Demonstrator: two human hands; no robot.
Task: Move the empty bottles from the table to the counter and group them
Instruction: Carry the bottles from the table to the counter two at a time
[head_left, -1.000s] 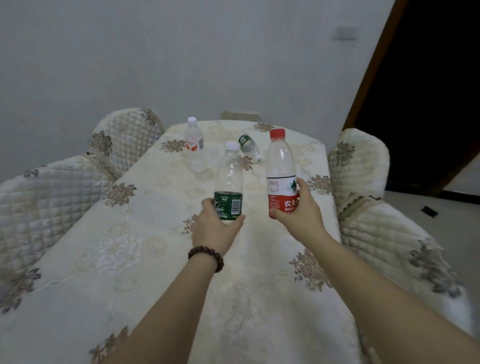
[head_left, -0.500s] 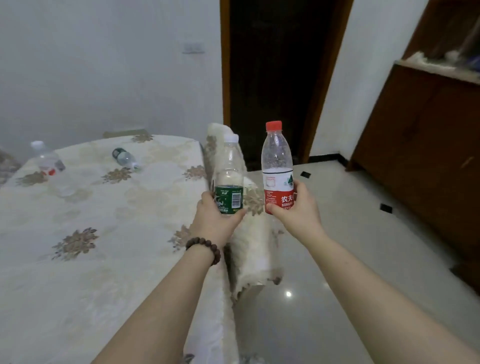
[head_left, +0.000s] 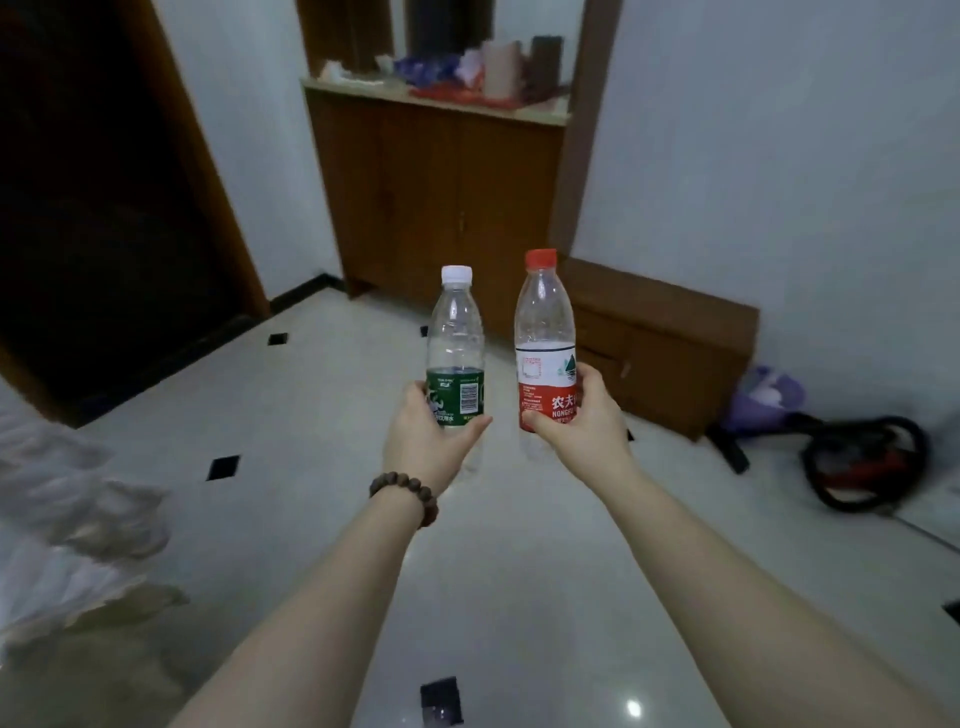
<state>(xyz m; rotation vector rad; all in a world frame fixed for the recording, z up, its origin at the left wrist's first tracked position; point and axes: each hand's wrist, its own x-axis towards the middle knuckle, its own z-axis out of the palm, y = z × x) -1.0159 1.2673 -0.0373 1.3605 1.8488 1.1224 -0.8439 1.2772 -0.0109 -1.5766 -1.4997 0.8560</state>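
My left hand (head_left: 427, 439) grips an empty clear bottle with a green label and white cap (head_left: 455, 332), held upright. Beside it, my right hand (head_left: 582, 415) holds an empty clear bottle with a red label and red cap (head_left: 544, 322), also upright. Both bottles are raised in front of me over the floor. Straight ahead stands a brown wooden cabinet whose light counter top (head_left: 540, 113) carries several items. The table is out of view.
A quilted chair cover (head_left: 67, 525) shows at the left edge. A dark doorway (head_left: 93, 208) opens at the left. A low wooden cabinet (head_left: 670, 343) stands against the right wall, with a purple bag (head_left: 769, 395) and a red-and-black vacuum cleaner (head_left: 862, 462) on the floor beside it.
My view has swung right, away from the table and the bottles left on it, toward the cabinet and counter. Both hands keep their bottles upright in front of me.
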